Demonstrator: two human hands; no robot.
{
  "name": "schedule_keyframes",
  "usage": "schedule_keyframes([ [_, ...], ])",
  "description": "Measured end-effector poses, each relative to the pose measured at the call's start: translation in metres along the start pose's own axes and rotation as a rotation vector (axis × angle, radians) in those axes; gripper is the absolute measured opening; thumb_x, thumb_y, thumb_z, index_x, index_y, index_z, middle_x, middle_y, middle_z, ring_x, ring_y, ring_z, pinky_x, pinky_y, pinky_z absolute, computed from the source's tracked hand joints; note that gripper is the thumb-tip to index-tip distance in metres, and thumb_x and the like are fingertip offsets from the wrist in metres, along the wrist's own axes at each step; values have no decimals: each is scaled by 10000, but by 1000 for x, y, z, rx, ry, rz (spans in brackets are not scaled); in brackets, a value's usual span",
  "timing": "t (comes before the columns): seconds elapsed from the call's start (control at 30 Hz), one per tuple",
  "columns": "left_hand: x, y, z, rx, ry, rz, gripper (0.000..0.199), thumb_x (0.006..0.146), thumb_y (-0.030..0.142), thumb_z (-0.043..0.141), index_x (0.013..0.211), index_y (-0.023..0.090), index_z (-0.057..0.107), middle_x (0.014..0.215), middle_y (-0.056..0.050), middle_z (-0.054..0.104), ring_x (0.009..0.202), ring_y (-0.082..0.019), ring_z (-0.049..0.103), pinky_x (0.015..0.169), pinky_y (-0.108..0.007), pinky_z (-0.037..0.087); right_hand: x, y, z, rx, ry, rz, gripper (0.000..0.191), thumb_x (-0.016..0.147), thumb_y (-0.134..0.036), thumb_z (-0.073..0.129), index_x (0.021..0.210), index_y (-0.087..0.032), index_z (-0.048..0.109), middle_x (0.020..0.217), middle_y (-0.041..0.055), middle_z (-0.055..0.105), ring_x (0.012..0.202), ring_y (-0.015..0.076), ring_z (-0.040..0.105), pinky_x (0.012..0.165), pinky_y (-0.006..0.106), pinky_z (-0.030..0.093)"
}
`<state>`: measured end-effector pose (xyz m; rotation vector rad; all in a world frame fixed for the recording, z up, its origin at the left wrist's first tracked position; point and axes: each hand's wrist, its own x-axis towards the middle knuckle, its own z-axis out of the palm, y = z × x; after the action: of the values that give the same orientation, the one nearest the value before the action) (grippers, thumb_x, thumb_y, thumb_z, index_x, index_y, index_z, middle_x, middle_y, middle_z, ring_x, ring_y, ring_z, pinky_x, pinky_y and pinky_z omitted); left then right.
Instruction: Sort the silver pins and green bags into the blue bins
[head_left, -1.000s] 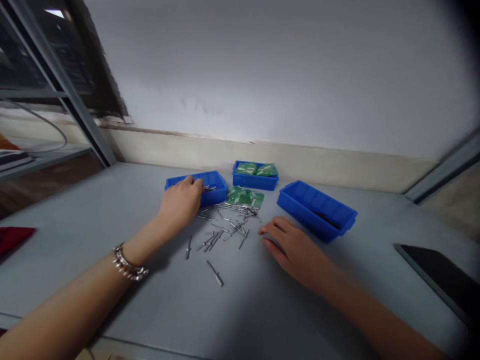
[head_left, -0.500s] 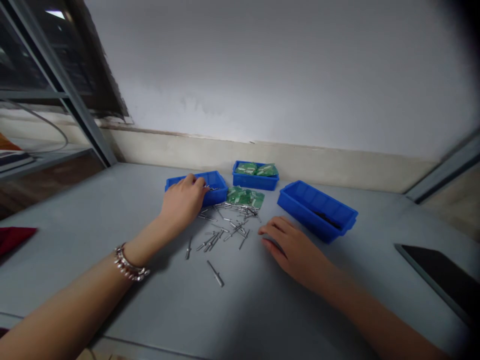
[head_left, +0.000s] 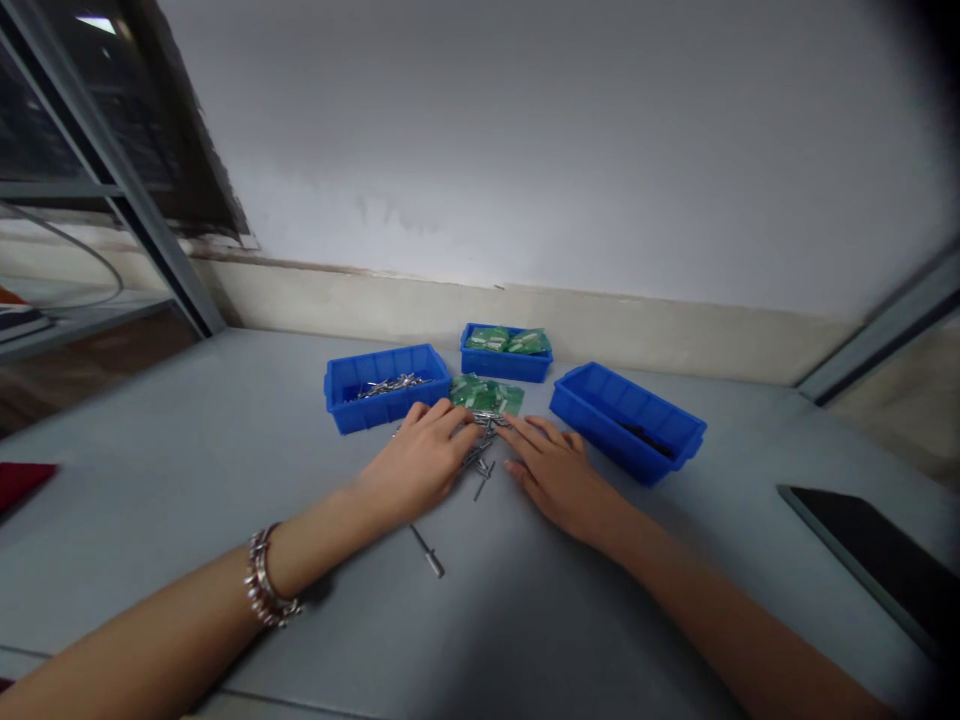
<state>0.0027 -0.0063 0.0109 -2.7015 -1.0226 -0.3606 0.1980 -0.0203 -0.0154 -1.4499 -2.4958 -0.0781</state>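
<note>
The loose metal pins (head_left: 482, 460) lie on the bench (head_left: 480, 610) between your hands, near the green packets (head_left: 487, 393); your left hand (head_left: 424, 455) and right hand (head_left: 559, 475) flank them with fingers spread low, perhaps to keep them gathered. Your left hand hides part of the pile, so you cannot tell whether either hand grips any.

Red cloth (head_left: 22, 482) far left; dark slab (head_left: 870, 550) right.
</note>
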Motion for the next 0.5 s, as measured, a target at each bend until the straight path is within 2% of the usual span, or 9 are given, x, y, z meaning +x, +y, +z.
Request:
schedule_keyframes([
  [0.13, 1, 2, 5, -24, -36, 30, 240, 840, 118, 389, 1025, 172, 532, 968, -83, 549, 934, -231, 457, 740, -347, 341, 0, -1, 4, 14, -49, 24, 431, 893, -312, 294, 1306, -204, 354, 1342, 72, 387, 1193, 254, 348, 859, 480, 376],
  [0.27, 1, 5, 9, -18, -60, 64, 218, 863, 147, 377, 995, 177, 549, 912, -69, 558, 873, -213, 478, 741, -347, 328, -1, -2, 2, 43, -38, 20, 416, 889, -291, 321, 1290, -193, 373, 1329, 68, 409, 1176, 248, 365, 855, 470, 372],
  [0.4, 1, 5, 9, -24, -49, 68, 215, 867, 154, 378, 982, 179, 558, 892, -62, 553, 845, -198, 485, 731, -335, 324, -1, -3, -1, 75, 2, 8, 366, 874, -242, 375, 1228, -179, 445, 1254, 79, 494, 1141, 235, 407, 855, 444, 368],
  [0.5, 0, 5, 10, -30, -33, 68, 211, 865, 161, 388, 989, 178, 558, 886, -64, 548, 839, -191, 488, 729, -327, 324, 0, -2, -3, 101, 37, -8, 287, 854, -176, 412, 1111, -169, 540, 1148, 80, 574, 1088, 212, 459, 844, 407, 377],
])
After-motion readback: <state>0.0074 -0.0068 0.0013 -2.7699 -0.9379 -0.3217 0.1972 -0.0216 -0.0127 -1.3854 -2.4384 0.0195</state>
